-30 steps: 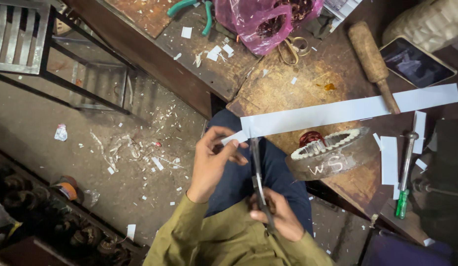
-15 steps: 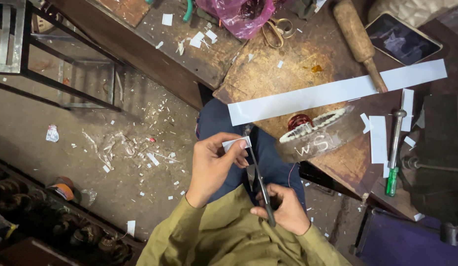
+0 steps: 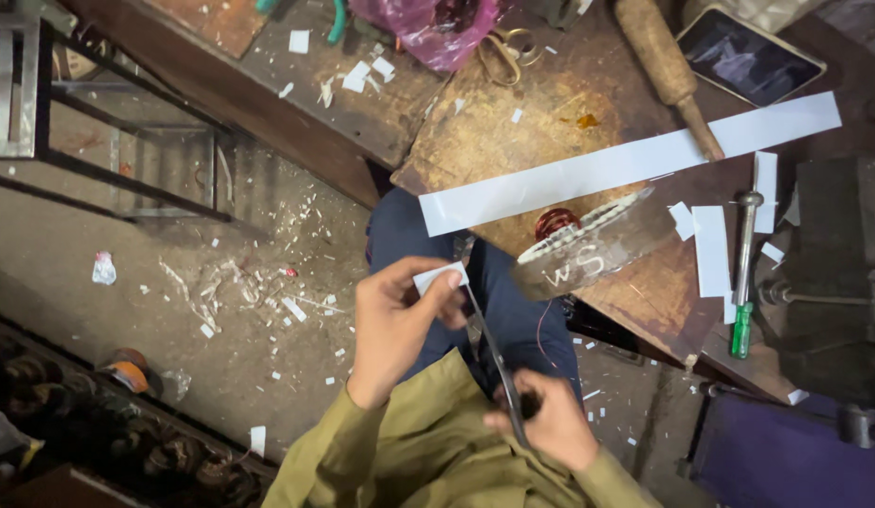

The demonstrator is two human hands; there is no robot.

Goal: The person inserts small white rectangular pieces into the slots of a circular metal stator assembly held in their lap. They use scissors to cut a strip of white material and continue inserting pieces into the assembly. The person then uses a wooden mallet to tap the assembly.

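While the right hand grips the scissors by their handles, the left hand pinches a small white paper piece at the blades, above the lap. Cutting seems underway; closing the blades squarely matters. Beyond, a long white strip lies across the worktop.

L hand raised in front of torso, wrist bent, thumb + fingertips pinched together at upper right. R hand lower and to the right, near the body, fingers curled in a closed grip. Both forearms in olive sleeves, elbows tucked.
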